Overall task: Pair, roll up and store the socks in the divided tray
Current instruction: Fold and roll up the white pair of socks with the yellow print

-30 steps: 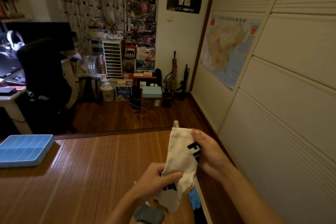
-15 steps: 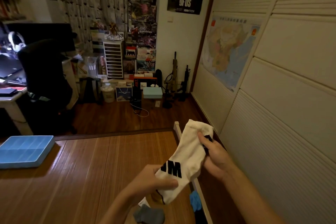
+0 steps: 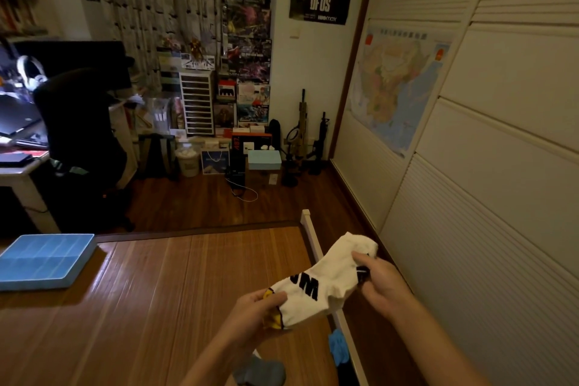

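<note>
A white sock (image 3: 326, 277) with black lettering and a yellow patch is stretched between both hands above the right edge of the wooden surface (image 3: 163, 298). My left hand (image 3: 257, 310) pinches its lower end by the yellow patch. My right hand (image 3: 380, 280) grips the upper end. A grey sock (image 3: 261, 371) lies below my left forearm, and a blue sock (image 3: 338, 348) lies at the surface's right edge. The blue divided tray (image 3: 47, 260) sits at the far left, well away from both hands.
A white rail (image 3: 313, 238) runs along the right edge of the surface, with ribbed wardrobe doors (image 3: 470, 229) close beyond it. Past the far edge are dark floor, a black chair (image 3: 81, 135) and a desk (image 3: 18, 172).
The sock went from hanging upright to lying slanted and lower, stretched between the hands. My right hand moved right and down; my left hand shifted to the sock's lower end.
</note>
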A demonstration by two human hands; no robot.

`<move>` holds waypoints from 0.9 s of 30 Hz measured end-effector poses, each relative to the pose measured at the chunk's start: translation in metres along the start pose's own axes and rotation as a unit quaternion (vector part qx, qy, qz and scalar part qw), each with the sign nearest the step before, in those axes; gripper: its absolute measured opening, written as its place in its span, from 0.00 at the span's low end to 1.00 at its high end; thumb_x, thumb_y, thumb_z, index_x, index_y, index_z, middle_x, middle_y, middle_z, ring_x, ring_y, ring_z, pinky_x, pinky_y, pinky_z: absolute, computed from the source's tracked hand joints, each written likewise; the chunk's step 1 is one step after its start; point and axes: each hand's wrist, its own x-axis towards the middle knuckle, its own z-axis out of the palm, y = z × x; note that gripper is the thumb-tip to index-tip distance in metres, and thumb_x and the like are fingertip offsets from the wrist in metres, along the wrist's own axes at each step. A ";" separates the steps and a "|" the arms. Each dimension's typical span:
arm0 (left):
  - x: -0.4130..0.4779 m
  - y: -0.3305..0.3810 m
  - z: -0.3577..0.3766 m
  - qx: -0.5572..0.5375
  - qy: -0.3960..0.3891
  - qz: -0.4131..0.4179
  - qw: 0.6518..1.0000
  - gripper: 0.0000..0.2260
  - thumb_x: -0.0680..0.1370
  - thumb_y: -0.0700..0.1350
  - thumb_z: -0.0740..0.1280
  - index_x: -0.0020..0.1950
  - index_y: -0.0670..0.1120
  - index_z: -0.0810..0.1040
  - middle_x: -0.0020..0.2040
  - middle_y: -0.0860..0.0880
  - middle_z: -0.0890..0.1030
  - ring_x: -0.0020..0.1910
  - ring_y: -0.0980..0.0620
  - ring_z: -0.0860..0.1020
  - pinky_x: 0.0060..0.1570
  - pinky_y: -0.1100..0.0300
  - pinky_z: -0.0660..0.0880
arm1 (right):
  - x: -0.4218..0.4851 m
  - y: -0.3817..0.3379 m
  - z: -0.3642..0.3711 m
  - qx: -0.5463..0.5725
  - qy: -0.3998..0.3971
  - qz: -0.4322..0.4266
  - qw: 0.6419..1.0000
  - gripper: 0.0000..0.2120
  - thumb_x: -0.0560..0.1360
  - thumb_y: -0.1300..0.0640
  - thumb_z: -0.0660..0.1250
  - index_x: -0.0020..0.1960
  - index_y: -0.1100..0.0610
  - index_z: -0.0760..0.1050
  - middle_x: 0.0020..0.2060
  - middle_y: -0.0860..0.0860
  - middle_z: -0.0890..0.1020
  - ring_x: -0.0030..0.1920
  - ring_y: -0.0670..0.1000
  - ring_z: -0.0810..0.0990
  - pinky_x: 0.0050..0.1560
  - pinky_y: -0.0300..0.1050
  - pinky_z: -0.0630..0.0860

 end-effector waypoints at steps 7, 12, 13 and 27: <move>0.004 0.001 0.000 0.060 0.044 -0.014 0.997 0.09 0.79 0.39 0.70 0.57 0.39 0.83 0.56 0.37 0.83 0.50 0.44 0.83 0.46 0.53 0.83 | -0.006 0.002 0.000 0.002 -0.033 -0.039 0.999 0.11 0.82 0.60 0.64 0.64 0.54 0.74 0.51 0.56 0.87 0.50 0.56 0.87 0.43 0.51 0.83; 0.020 -0.004 -0.004 0.192 0.104 0.026 0.975 0.15 0.82 0.42 0.67 0.69 0.45 0.73 0.64 0.44 0.78 0.57 0.47 0.80 0.52 0.55 0.81 | -0.033 -0.010 0.023 0.012 -0.116 -0.061 0.991 0.14 0.78 0.56 0.66 0.64 0.56 0.75 0.54 0.56 0.86 0.55 0.57 0.86 0.47 0.52 0.84; 0.022 -0.004 0.000 0.186 0.092 0.015 0.978 0.17 0.83 0.45 0.66 0.71 0.43 0.72 0.65 0.44 0.78 0.60 0.47 0.79 0.57 0.53 0.80 | -0.039 -0.008 0.029 -0.012 -0.122 -0.081 0.989 0.16 0.77 0.54 0.68 0.64 0.55 0.75 0.53 0.54 0.87 0.55 0.55 0.86 0.48 0.50 0.84; 0.020 0.017 0.015 -0.237 -0.123 -0.105 0.958 0.29 0.79 0.47 0.64 0.75 0.31 0.68 0.72 0.30 0.71 0.68 0.33 0.73 0.71 0.40 0.68 | -0.096 0.036 0.039 -0.479 -0.340 -0.189 0.787 0.18 0.82 0.60 0.64 0.68 0.45 0.78 0.63 0.46 0.82 0.68 0.43 0.76 0.71 0.39 0.70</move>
